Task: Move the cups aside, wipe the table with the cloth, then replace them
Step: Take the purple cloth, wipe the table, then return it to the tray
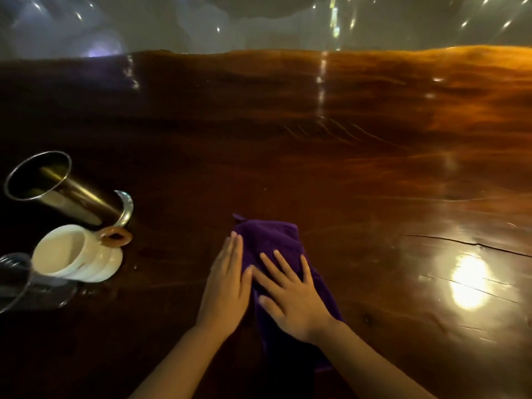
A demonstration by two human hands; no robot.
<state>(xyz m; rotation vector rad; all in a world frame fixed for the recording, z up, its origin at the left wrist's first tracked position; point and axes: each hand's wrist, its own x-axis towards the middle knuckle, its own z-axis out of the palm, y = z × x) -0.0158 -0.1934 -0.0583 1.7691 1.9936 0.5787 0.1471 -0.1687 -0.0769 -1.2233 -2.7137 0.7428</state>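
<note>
A purple cloth (273, 240) lies on the glossy dark wooden table (345, 168), near the front middle. My right hand (290, 295) rests flat on the cloth with fingers spread. My left hand (227, 277) lies flat along the cloth's left edge, fingers together, partly on the table. At the left stand three cups: a tall metal mug (57, 188) with a curved handle, a white ceramic cup (72, 254) with a brown handle, and a clear glass cup (20, 280) cut off by the left edge.
The table's far edge (259, 51) runs across the top, with blurred grey surroundings beyond. A crack (466, 243) in the wood and a bright light reflection (469, 283) show at the right. Wide bare tabletop lies beyond and right of the cloth.
</note>
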